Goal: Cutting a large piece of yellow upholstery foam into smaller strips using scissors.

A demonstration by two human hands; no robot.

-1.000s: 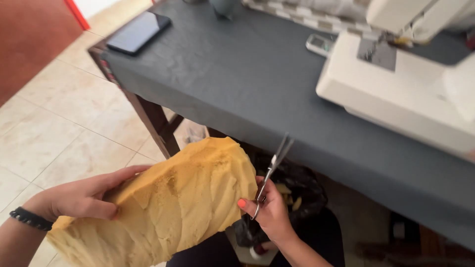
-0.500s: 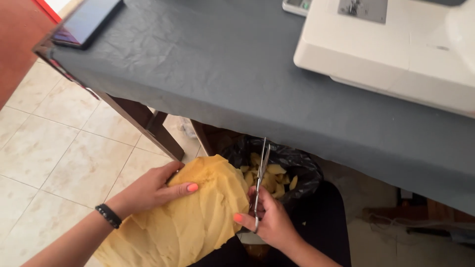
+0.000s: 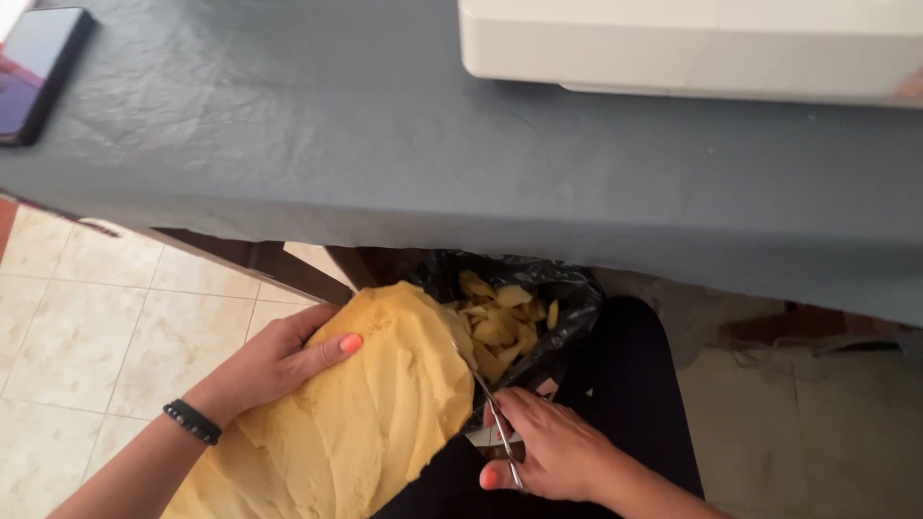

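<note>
My left hand (image 3: 274,360) lies on a large piece of yellow foam-like fabric (image 3: 365,413) resting on my lap, fingers spread along its upper left edge. My right hand (image 3: 553,452) grips a pair of metal scissors (image 3: 490,413), whose blades meet the right edge of the yellow piece. Just beyond the blades stands a black bin bag (image 3: 538,317) holding several yellow offcuts (image 3: 500,322).
A table under a dark grey cloth (image 3: 404,135) fills the upper view. On it rest a white sewing machine (image 3: 692,43) at the top right and a dark phone (image 3: 38,72) at the far left. Beige floor tiles (image 3: 87,327) lie to the left.
The view has tilted down toward my lap. The scissors have swung from pointing up to cutting along the yellow piece's edge, and my left hand has shifted up on it.
</note>
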